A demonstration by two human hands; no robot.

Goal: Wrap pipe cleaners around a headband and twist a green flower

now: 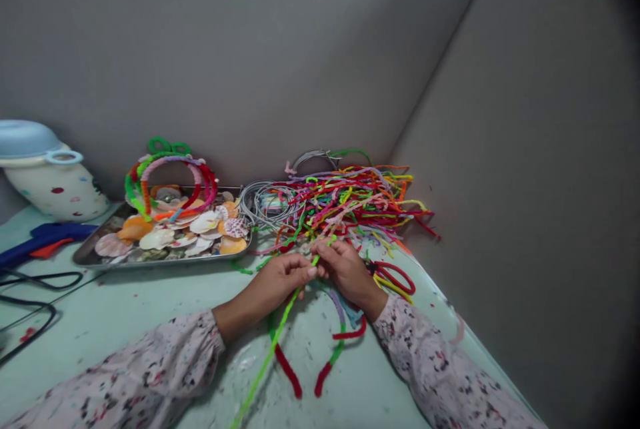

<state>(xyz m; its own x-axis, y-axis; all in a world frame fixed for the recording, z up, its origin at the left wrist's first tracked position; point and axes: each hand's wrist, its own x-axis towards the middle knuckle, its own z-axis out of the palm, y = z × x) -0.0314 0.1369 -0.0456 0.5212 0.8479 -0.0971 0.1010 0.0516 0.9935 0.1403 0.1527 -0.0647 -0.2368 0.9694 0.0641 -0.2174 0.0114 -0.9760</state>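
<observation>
A lime-green pipe cleaner [273,350] trails toward seven o'clock from the left hand [280,279] and right hand [349,272], both pinching it near its upper end, fingers curled. They seem to be shaping that end, which calls for a close, steady pinch; a pipe-cleaner heap [350,199] lies at one o'clock.

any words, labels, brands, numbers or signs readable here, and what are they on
No text can be read anywhere.
White pot: only small coloured pictures show.
Blue tool: no legible marking.
Pale item inside the wire coils: too small and blurred to tell if it bears print.
</observation>
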